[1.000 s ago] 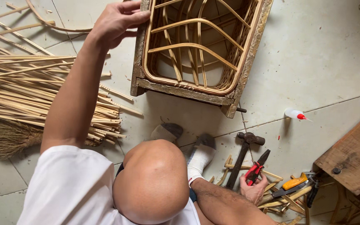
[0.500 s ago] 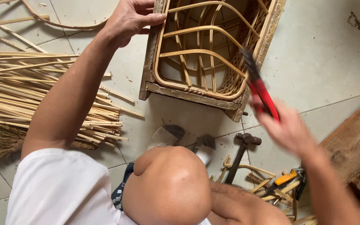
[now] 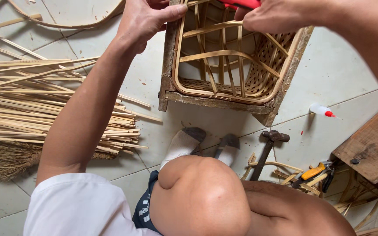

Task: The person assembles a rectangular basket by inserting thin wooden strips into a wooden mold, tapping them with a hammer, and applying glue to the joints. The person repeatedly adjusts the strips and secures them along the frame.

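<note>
A woven rattan basket in a wooden frame (image 3: 215,101) lies on its side on the tiled floor in front of me. My left hand (image 3: 147,19) grips the frame's upper left corner, thumb over the rim. My right hand (image 3: 281,15) is at the basket's top edge, closed on red-handled cutters (image 3: 241,3), which the picture's top edge mostly cuts off. Bent rattan ribs (image 3: 230,54) cross the basket's open side. My bare knee (image 3: 202,196) and white-socked feet (image 3: 182,144) are below the basket.
A pile of split bamboo strips (image 3: 36,109) and a broom head (image 3: 1,159) lie to the left. On the right are a hammer (image 3: 267,148), a white glue bottle with a red tip (image 3: 320,110), an orange utility knife (image 3: 313,171) and a wooden stool (image 3: 372,148).
My right hand lifted the red-handled cutters off the floor by the hammer and carried them up to the basket's top edge. My left hand kept its hold on the frame.
</note>
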